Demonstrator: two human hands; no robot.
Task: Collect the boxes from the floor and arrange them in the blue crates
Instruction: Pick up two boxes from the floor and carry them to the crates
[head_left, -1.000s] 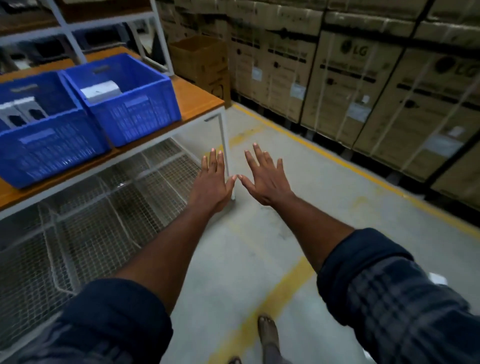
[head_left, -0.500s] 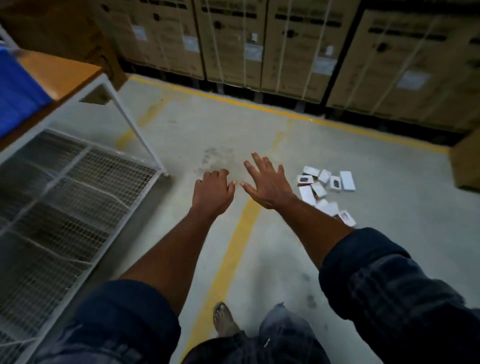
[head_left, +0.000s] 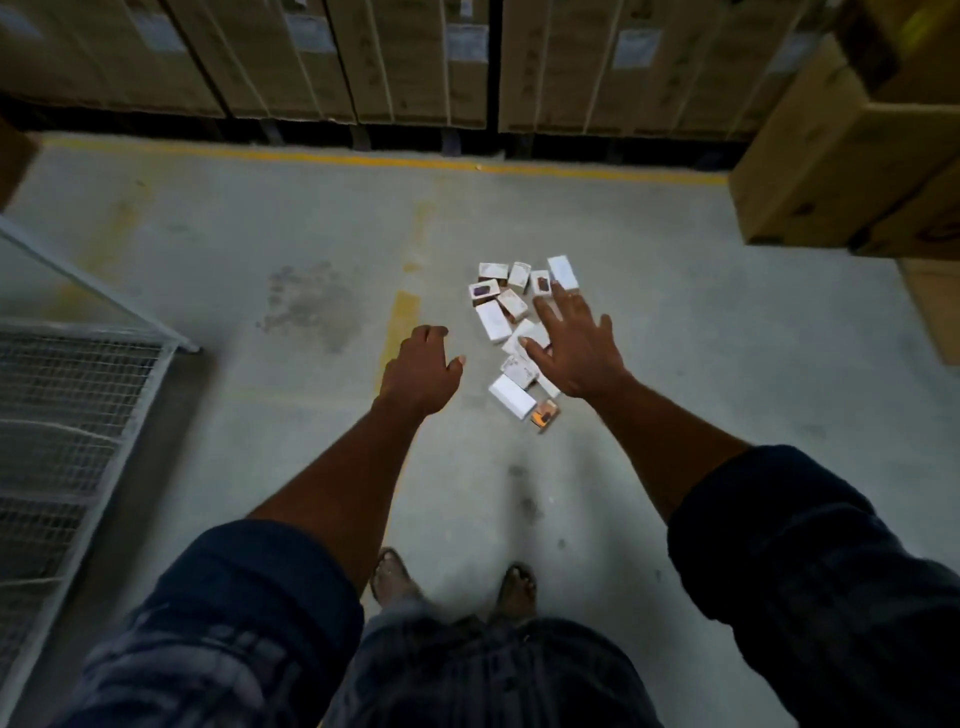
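Tall strapped cardboard cartons line the far wall, with another stack jutting in at the far right. The concrete floor carries a yellow line running near to far. A wire-mesh rack sits at the left edge. The blue crates are not in view.

The small white boxes lie in a loose heap on the floor, just right of the yellow line, with no common heading. Some lie flat and some tilt on their neighbours. The nearest plain one has its long axis slanting from far left to near right. The farthest points roughly near to far.

Both arms stretch toward the heap, probably to gather several boxes at once. The right hand hovers over the heap, fingers spread apart and holding nothing. The left hand hangs just left of it, fingers loosely curled and empty.
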